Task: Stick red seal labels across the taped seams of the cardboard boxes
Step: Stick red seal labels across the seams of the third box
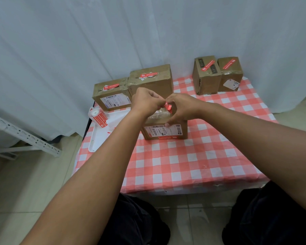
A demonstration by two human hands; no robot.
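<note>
Both hands, left hand [147, 101] and right hand [182, 106], are pinching a small red seal label [168, 105] above the unsealed brown cardboard box [164, 129]; four rear boxes are already bearing seals.

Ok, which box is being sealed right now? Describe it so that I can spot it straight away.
On the checked tablecloth, find the box nearest the person, alone in front of the others. Both hands, left and right, hover over its top, pinching a red label. Unlike the four boxes behind, its top shows no red seal yet, and a white shipping label faces the person.
</note>
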